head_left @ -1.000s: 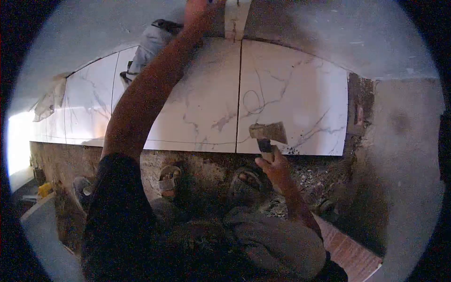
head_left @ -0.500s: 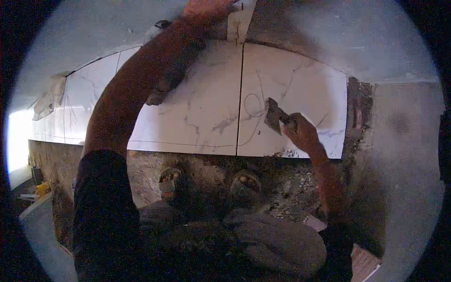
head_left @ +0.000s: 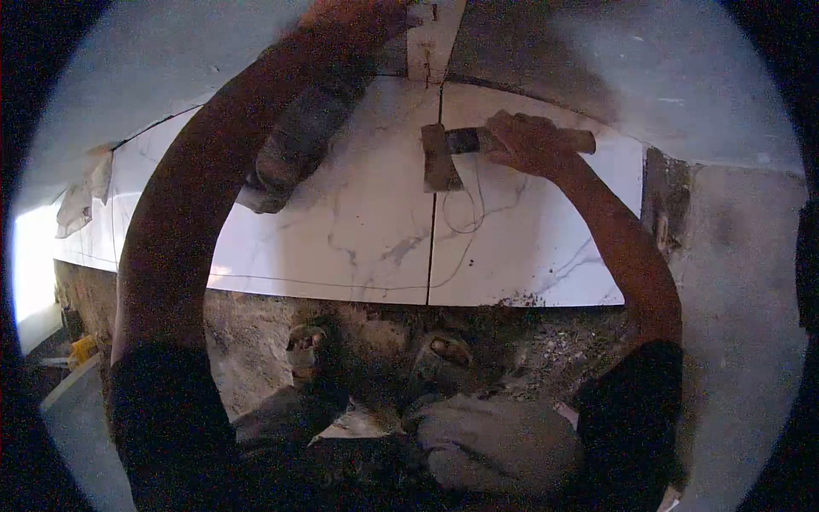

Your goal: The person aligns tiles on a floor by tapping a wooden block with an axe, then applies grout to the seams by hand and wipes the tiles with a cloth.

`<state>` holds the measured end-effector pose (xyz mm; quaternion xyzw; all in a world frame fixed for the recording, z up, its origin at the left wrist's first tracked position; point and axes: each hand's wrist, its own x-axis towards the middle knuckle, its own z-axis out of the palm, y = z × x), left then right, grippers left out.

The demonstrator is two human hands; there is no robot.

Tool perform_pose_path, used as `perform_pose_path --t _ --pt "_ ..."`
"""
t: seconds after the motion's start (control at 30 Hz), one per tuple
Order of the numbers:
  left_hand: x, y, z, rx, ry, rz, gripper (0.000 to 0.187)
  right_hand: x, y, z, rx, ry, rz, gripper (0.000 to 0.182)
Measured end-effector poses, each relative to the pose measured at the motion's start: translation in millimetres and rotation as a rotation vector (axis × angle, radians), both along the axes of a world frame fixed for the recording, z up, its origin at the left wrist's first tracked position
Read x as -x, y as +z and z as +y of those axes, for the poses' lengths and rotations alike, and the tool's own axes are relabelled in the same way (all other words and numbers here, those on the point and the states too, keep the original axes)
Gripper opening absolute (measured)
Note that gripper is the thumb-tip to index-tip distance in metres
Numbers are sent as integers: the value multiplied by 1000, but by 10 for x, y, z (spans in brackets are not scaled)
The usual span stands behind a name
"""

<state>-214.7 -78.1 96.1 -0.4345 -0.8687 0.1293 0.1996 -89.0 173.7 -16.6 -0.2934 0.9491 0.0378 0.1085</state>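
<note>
My right hand (head_left: pixel 531 143) is closed around the wooden handle of a hammer (head_left: pixel 441 159). Its broad, dusty head is over the dark joint between two white marbled slabs (head_left: pixel 375 213). At the top edge of the view, my left hand (head_left: pixel 371 15) grips the side of a pale wooden strip (head_left: pixel 429 51) with nails in it; part of that hand is cut off. The strip stands at the far edge of the slabs. A dark, dust-covered object (head_left: pixel 294 149) lies beside my left forearm, too dim to name.
A thin wire (head_left: pixel 463 212) loops across the slabs. Rubble (head_left: pixel 546 350) covers the rough ground around my feet. A grey wall (head_left: pixel 742 256) rises at right. A whitish rag or bag (head_left: pixel 81 200) hangs at left, and a yellow thing (head_left: pixel 83 348) lies below it.
My right hand has lifted the hammer up and to the left, from over the right slab to near the strip. My left hand stays by the strip.
</note>
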Motion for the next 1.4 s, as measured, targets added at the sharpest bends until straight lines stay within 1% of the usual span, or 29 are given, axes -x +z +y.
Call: perform_pose_path --t 0.07,0.1,0.17,0.2,0.27,0.33,0.4,0.47,0.53,0.6,0.67,0.7,0.73,0.8,0.87,0.9,0.97,1.03,1.07,1.13,1.23,1.27,1.33,1.37,1.4 --pt "38 -55 -11 -32 -28 31 66 138 35 -57 -73 -107 -119 54" --pt "44 -63 -8 -22 -22 61 66 217 -125 41 -72 -101 -126 54" --pt "46 -70 -14 -6 -12 82 66 354 -548 305 142 164 340 54" --pt "46 -60 -16 -43 -40 46 65 360 -441 255 145 167 335 54" --pt "18 -26 -2 -80 -68 8 65 378 -80 88 157 -44 -2 56" --pt "-26 16 26 -11 6 14 63 399 -123 48 122 -26 -34 56" --pt "20 -15 9 -5 -5 57 63 394 -98 -16 86 -4 -65 57" --pt "57 -57 -15 1 -17 102 62 315 3 -76 -34 83 -177 55" --pt "55 -59 -26 -71 -75 86 62 346 -92 -15 -16 129 -159 54" --pt "31 -26 -29 -73 -72 49 61 485 -90 38 4 176 -143 52" --pt "9 -37 -14 -81 -71 7 61 627 34 64 -105 128 -107 51" --pt "31 -53 -7 -69 -65 42 60 636 55 61 -143 112 -95 50" --pt "53 -69 -24 -51 -56 77 59 554 13 -50 -129 -22 -31 49" --pt "67 -117 -28 -69 -73 84 59 435 -71 -116 -114 -150 27 48" --pt "116 -137 -28 -94 -95 104 60 405 -69 -75 63 196 -84 47" --pt "127 -154 -44 -120 -128 98 61 375 -92 -79 22 238 -147 47" --pt "130 -148 -51 -145 -161 94 62 471 -80 -44 -18 260 -137 48" --pt "84 -100 -20 -46 -72 116 63 581 1 -12 -64 250 -112 48" --pt "72 -69 -11 -44 -72 117 63 572 4 -24 -85 223 -123 48" --pt "45 -29 -27 -40 -61 33 64 448 20 -141 -146 141 -200 49" --pt "34 -73 -26 -48 -69 130 64 355 212 -258 -174 189 -319 50" --pt "56 -71 -27 -45 -70 133 64 399 249 -247 -135 224 -312 50" --pt "12 -32 -17 -68 -76 -1 65 509 -145 54 -31 367 -97 50" --pt "42 -71 -16 -71 -76 -1 65 483 -92 -3 -99 301 -148 49" --pt "96 -112 -22 -78 -88 60 65 475 -36 -72 -166 235 -193 48"
